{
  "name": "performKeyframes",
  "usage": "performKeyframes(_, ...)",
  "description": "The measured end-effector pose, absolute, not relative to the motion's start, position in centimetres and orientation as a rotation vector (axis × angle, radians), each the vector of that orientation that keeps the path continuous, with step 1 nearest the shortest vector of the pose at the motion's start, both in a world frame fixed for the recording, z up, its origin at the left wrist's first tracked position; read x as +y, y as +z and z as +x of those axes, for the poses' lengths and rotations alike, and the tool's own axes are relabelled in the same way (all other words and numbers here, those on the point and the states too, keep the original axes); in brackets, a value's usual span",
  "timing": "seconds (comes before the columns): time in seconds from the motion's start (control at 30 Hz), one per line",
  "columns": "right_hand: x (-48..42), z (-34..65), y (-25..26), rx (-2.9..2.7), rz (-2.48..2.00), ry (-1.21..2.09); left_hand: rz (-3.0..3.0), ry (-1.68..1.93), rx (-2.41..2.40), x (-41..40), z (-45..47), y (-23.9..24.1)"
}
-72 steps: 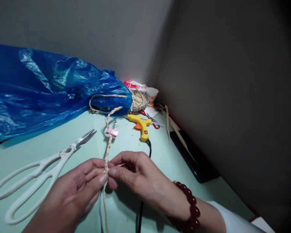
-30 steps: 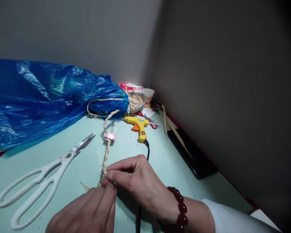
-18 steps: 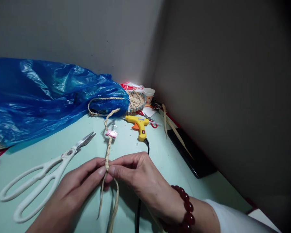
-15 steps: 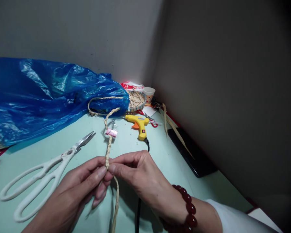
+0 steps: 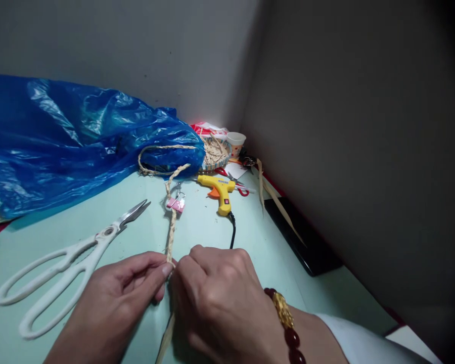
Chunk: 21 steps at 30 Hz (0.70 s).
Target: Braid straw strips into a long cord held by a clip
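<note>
A narrow braid of pale straw (image 5: pixel 171 236) runs toward me from a pink binder clip (image 5: pixel 176 205). My left hand (image 5: pixel 116 290) pinches its near end between thumb and forefinger. Right beside it, my right hand (image 5: pixel 220 298) is rolled over with the knuckles up and the fingers curled round the straw; its fingertips are hidden. A loose straw strand (image 5: pixel 166 337) hangs out below that hand toward the front edge. White-handled scissors (image 5: pixel 79 258) lie left of the braid, blades slightly apart.
A yellow glue gun (image 5: pixel 222 192) with a black cord lies past my right hand. Behind are a blue plastic bag (image 5: pixel 79 126), a woven basket (image 5: pixel 216 154), a paper cup (image 5: pixel 235 144) and red-handled scissors (image 5: pixel 242 190). Straw strips (image 5: pixel 280 210) cross a black tablet-like slab (image 5: pixel 311 253) near the right wall.
My right hand has turned over from a thumb-and-finger pinch on the braid to a curled grip, covering the loose strand's upper part. My left hand keeps its pinch, slightly lower.
</note>
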State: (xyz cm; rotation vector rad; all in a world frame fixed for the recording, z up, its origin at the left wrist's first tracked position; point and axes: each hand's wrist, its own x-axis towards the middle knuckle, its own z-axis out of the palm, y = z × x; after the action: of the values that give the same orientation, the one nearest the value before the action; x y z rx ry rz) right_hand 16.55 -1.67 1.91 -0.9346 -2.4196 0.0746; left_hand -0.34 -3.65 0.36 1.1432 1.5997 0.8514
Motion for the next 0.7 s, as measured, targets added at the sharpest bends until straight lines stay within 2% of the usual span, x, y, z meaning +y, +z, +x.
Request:
performKeyframes(0.1,-2.0,16.1,1.2,-2.369,-0.875,-0.091,1.025,0.901,1.588,-3.8,0.0,0.5)
performKeyframes(0.27,-2.5,15.2,0.4,-2.279,-0.755,-0.158,0.57,0.883,1.548,-3.9,0.5,0.3)
performKeyframes(0.47,-2.1,14.8,-0.2,-2.231,-0.607,-0.366,0.499,0.936,1.474,-3.9,1.0,1.0)
performKeyframes(0.7,-1.6,14.8,-1.5,-2.28,-0.544,-0.24,0.489,0.925,1.483,-3.4,1.4,1.4)
